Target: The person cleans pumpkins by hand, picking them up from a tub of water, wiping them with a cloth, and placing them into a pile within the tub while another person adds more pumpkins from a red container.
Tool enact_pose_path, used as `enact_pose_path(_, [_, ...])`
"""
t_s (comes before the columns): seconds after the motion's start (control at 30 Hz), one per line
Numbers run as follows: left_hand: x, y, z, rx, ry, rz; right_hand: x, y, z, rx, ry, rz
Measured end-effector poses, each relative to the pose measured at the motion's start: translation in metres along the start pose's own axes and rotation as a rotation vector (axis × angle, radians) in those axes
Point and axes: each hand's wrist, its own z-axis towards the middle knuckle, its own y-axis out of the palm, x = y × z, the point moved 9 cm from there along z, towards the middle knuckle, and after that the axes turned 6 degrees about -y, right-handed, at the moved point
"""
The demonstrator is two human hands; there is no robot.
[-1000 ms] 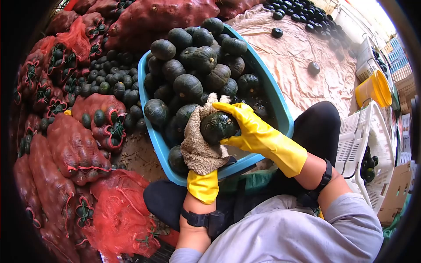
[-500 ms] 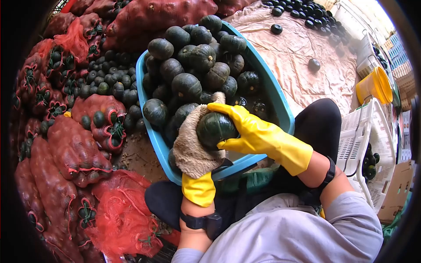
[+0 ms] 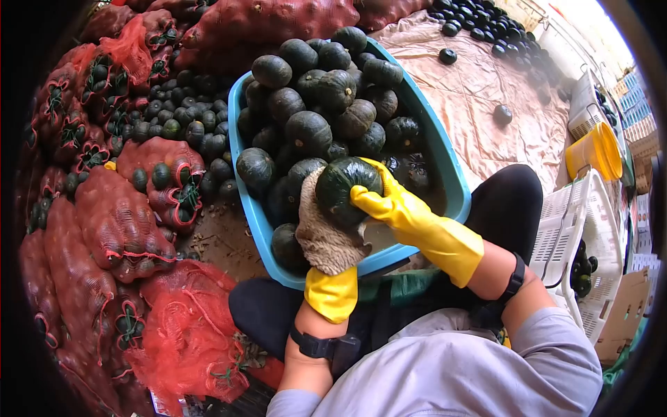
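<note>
A dark green, wet-looking kabocha pumpkin is held between my two hands over the near end of a blue tub. My left hand, in a yellow rubber glove, is mostly hidden under a beige towelling cloth that cups the pumpkin from the left and below. On the pumpkin's right side, my gloved right hand grips it, thumb across the front and fingers partly hidden behind. Heaped in the tub are many more pumpkins, some sitting in murky water at the right.
Red mesh sacks of pumpkins crowd the left side, beside a loose pile. A pinkish sheet with scattered pumpkins spreads beyond the tub. White crates and a yellow bucket stand at the right.
The pumpkin has turned in my hands. My right thumb has moved from its lower edge up onto its front face. The whole view has shifted slightly.
</note>
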Motion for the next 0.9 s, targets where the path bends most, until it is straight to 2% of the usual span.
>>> enact_pose_path(0.03, [0.002,0.002,0.001,0.005,-0.036,-0.068,0.005,-0.008,0.005,0.033,-0.071,-0.150])
enact_pose_path(0.1, [0.008,-0.003,0.003,-0.013,-0.030,-0.111,-0.010,-0.019,0.004,0.071,-0.391,-0.875])
enact_pose_path(0.13, [0.009,-0.008,0.003,-0.029,-0.019,-0.125,0.016,-0.025,0.004,0.062,-0.290,-0.562])
enact_pose_path(0.17, [0.010,-0.010,0.001,-0.042,-0.020,-0.144,0.014,-0.027,-0.006,0.068,0.015,-0.492])
enact_pose_path(0.27, [0.001,-0.015,-0.001,-0.035,-0.079,-0.183,-0.004,-0.040,-0.007,-0.073,0.019,0.061])
enact_pose_path(0.3, [-0.002,-0.016,-0.001,-0.041,-0.099,-0.189,-0.025,-0.065,-0.002,0.021,-0.051,0.137])
enact_pose_path(0.33, [-0.004,-0.016,0.000,-0.051,-0.126,-0.201,-0.053,-0.130,0.030,0.021,-0.260,-0.634])
enact_pose_path(0.4, [-0.008,-0.016,0.000,-0.089,-0.206,-0.246,-0.085,-0.182,0.052,0.178,-0.483,-1.001])
enact_pose_path(0.47, [-0.013,-0.007,0.001,-0.139,-0.306,-0.389,-0.110,-0.206,0.047,0.459,-0.499,-0.176])
enact_pose_path(0.53, [-0.023,0.017,0.001,-0.184,-0.327,-0.845,-0.070,-0.184,0.063,0.000,-0.306,-0.272])
enact_pose_path(0.57, [-0.034,0.031,-0.001,-0.154,-0.693,-1.057,-0.049,-0.132,0.044,-0.123,-0.085,-0.750])
enact_pose_path(0.6, [-0.018,0.011,0.009,-0.082,-0.284,-0.530,-0.031,-0.076,0.019,-0.357,0.079,-1.238])
enact_pose_path(0.63, [0.009,0.004,0.004,0.000,0.121,-0.001,-0.001,-0.055,-0.008,-0.513,0.453,-1.341])
enact_pose_path(0.67, [0.011,0.004,0.006,0.024,0.100,0.077,0.049,-0.051,-0.006,-0.561,0.185,-1.588])
enact_pose_path(0.7, [0.007,0.008,0.006,0.045,0.095,0.060,0.078,-0.045,-0.008,-0.470,0.318,-1.652])
enact_pose_path(0.73, [0.011,0.007,0.004,0.052,0.129,0.074,0.123,-0.051,0.001,-0.450,0.293,-1.766])
enact_pose_path(0.77, [0.016,0.004,0.004,0.052,0.143,0.080,0.158,-0.062,0.015,-0.563,0.652,-1.574])
enact_pose_path(0.83, [0.024,-0.001,0.002,0.052,0.174,0.130,0.174,-0.065,0.025,-0.656,0.447,-1.459])
enact_pose_path(0.87, [0.026,-0.003,0.001,0.052,0.198,0.173,0.134,-0.061,0.022,-0.666,0.266,-1.127])
enact_pose_path(0.9, [0.030,-0.002,0.002,0.052,0.228,0.208,0.133,-0.068,0.021,-0.541,0.368,-0.848])
